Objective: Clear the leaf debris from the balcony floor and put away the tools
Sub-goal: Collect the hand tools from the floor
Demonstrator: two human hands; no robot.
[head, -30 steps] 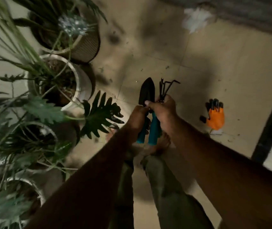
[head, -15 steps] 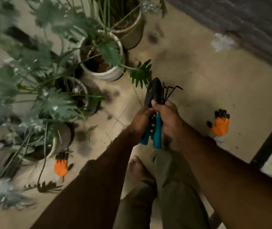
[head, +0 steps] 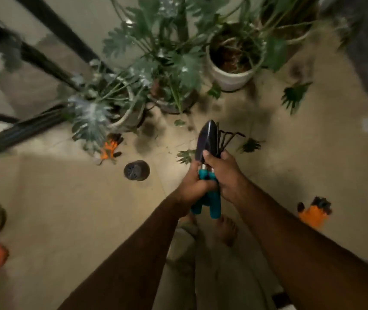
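Both hands hold a bundle of small garden tools with teal handles (head: 214, 204) in front of me. My left hand (head: 193, 186) grips the handles from the left. My right hand (head: 223, 173) wraps the necks of the tools, its thumb on the black trowel blade (head: 207, 137). A black hand rake's tines (head: 230, 138) stick out to the right of the trowel. Cut green leaves lie on the tiled floor: one (head: 185, 155) just left of the trowel, one (head: 250, 145) to its right, a larger one (head: 294, 97) farther back.
Potted plants crowd the back, among them a white pot (head: 232, 79). An orange glove (head: 109, 148) lies by the plants, another (head: 314, 213) on the right. A small black pot (head: 136, 170) lies tipped on the floor. Dark railing bars (head: 17, 133) run on the left. My bare feet (head: 225, 229) stand below the tools.
My view has swung left, so the pots, the second glove, the black pot and the railing now show. Both hands keep the same grip on the tool bundle.
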